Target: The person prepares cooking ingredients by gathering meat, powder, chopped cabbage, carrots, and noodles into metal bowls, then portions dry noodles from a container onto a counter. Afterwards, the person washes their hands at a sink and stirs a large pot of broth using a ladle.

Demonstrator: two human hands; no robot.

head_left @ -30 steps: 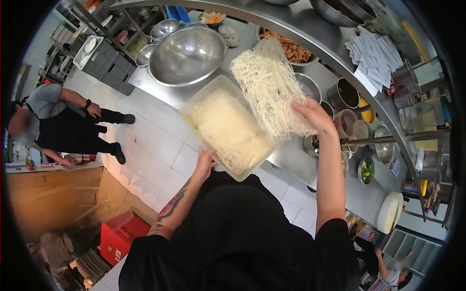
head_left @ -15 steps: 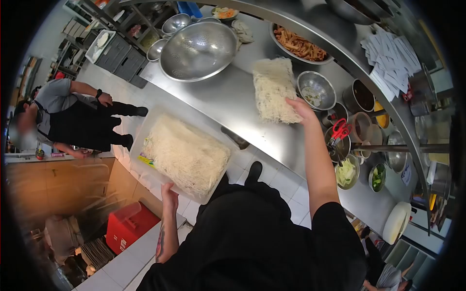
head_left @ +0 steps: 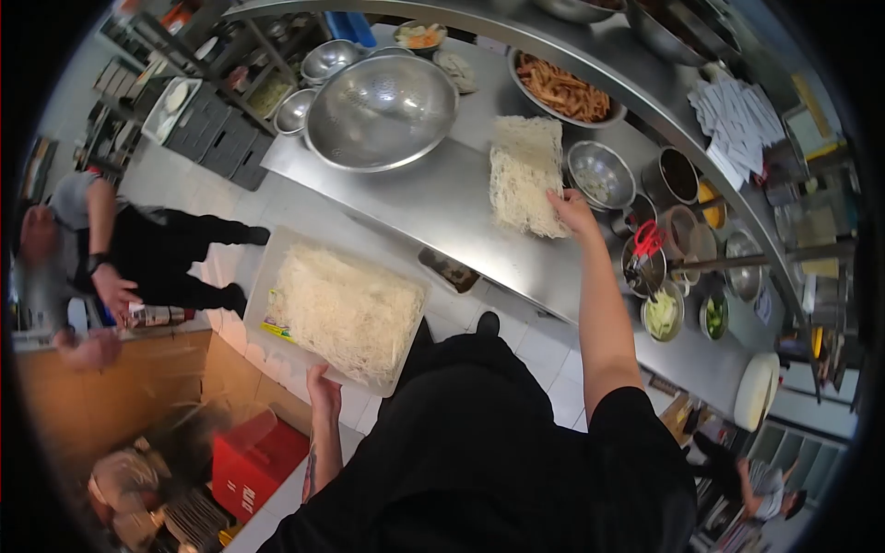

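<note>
A flat block of pale dried noodles [head_left: 524, 175] lies on the steel counter [head_left: 415, 207]. Its right edge is pinched by my right hand [head_left: 573, 212]. Lower left, my left hand [head_left: 324, 385] holds the near edge of a translucent tub [head_left: 261, 293] away from the counter. More dried noodles [head_left: 346, 309] fill this tub, with a yellow-green packet [head_left: 276, 327] at its left end. Some of my left fingers are hidden beneath the tub.
A large colander [head_left: 381, 111] stands at the counter's left end. Beyond the noodle block is a bowl of reddish-brown strips [head_left: 567, 88]. Red scissors [head_left: 649, 238] rest in a pot on the right. A person [head_left: 111, 240] stands at the left.
The noodle block has gone from over the tub down onto the counter. My left hand and the tub have moved left, away from the counter. The person at the left has moved their arms.
</note>
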